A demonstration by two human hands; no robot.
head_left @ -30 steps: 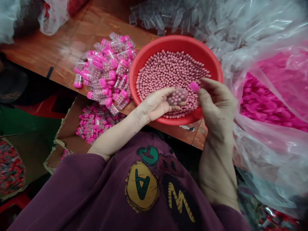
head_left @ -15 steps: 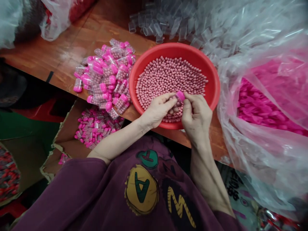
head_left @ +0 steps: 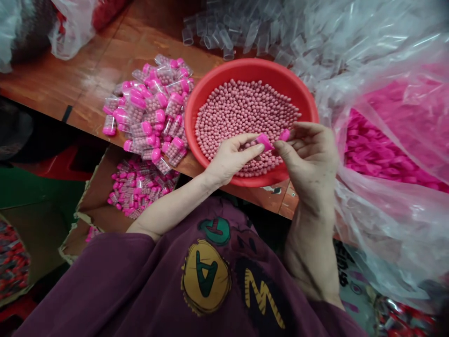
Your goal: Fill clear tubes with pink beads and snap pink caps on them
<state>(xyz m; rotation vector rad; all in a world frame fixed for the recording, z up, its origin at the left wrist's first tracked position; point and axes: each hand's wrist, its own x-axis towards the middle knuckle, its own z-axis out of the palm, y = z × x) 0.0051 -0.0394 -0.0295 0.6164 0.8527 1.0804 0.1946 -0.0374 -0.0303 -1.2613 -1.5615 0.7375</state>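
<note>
Over the front of a red basin [head_left: 312, 100], my left hand [head_left: 231, 157] pinches a small clear bottle with a pink cap [head_left: 264, 141]; its fingers hide most of the body. Just to the right, my right hand [head_left: 310, 157] holds a small pink plastic piece [head_left: 284, 135] between thumb and fingers, close to the bottle's pink end. Whether the two pink parts touch, I cannot tell. Small round pink beads [head_left: 242, 107] fill the basin beneath both hands.
Filled pink-capped bottles [head_left: 150, 110] are heaped left of the basin. More lie in a cardboard box [head_left: 100, 187] below the table edge. Clear empty tubes [head_left: 252, 35] spread behind the basin. A plastic bag [head_left: 365, 201] with pink caps [head_left: 379, 159] stands at right.
My right hand has drawn away to the right from the bottle, and a pink piece now shows in its fingers. My left hand keeps the bottle in nearly the same place.
</note>
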